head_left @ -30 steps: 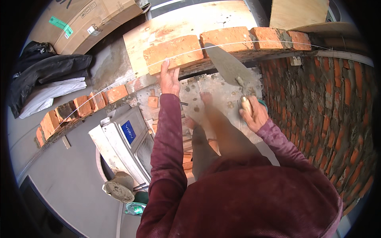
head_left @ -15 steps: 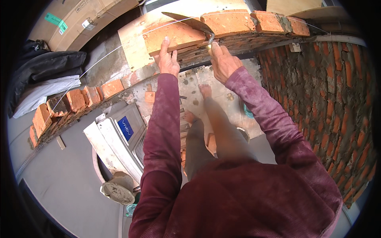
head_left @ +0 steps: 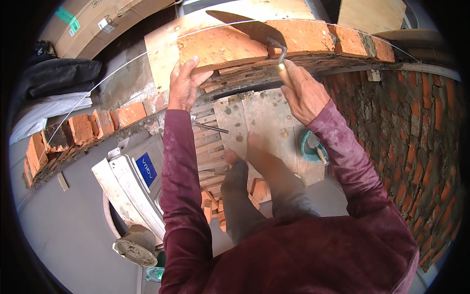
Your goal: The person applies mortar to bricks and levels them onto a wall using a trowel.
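Note:
My right hand (head_left: pixel 307 94) is closed round the wooden handle of a trowel (head_left: pixel 254 30). Its pointed blade lies over the top of the brick row, across the gap between two bricks. Below the near left corner of an orange brick (head_left: pixel 215 48), my left hand (head_left: pixel 184 87) has its fingers apart, the tips at or close to the brick's edge; contact is hard to make out. That brick sits at the left end of the raised course, beside another brick (head_left: pixel 301 38). A white string (head_left: pixel 164 45) is stretched along the wall over the bricks.
A plywood board (head_left: pixel 152 63) lies behind the wall, near a cardboard box (head_left: pixel 115 27). More bricks (head_left: pixel 81 128) stand at the left. A mortar-smeared bucket (head_left: pixel 137 245) lies beside a white appliance panel (head_left: pixel 129 188). A teal basin (head_left: pixel 313 147) is by my feet; a brick wall (head_left: pixel 396 142) rises at right.
My left hand has slid left along the brick to its corner. My right hand has carried the trowel to the right, its blade still above the bricks. The view has shifted slightly.

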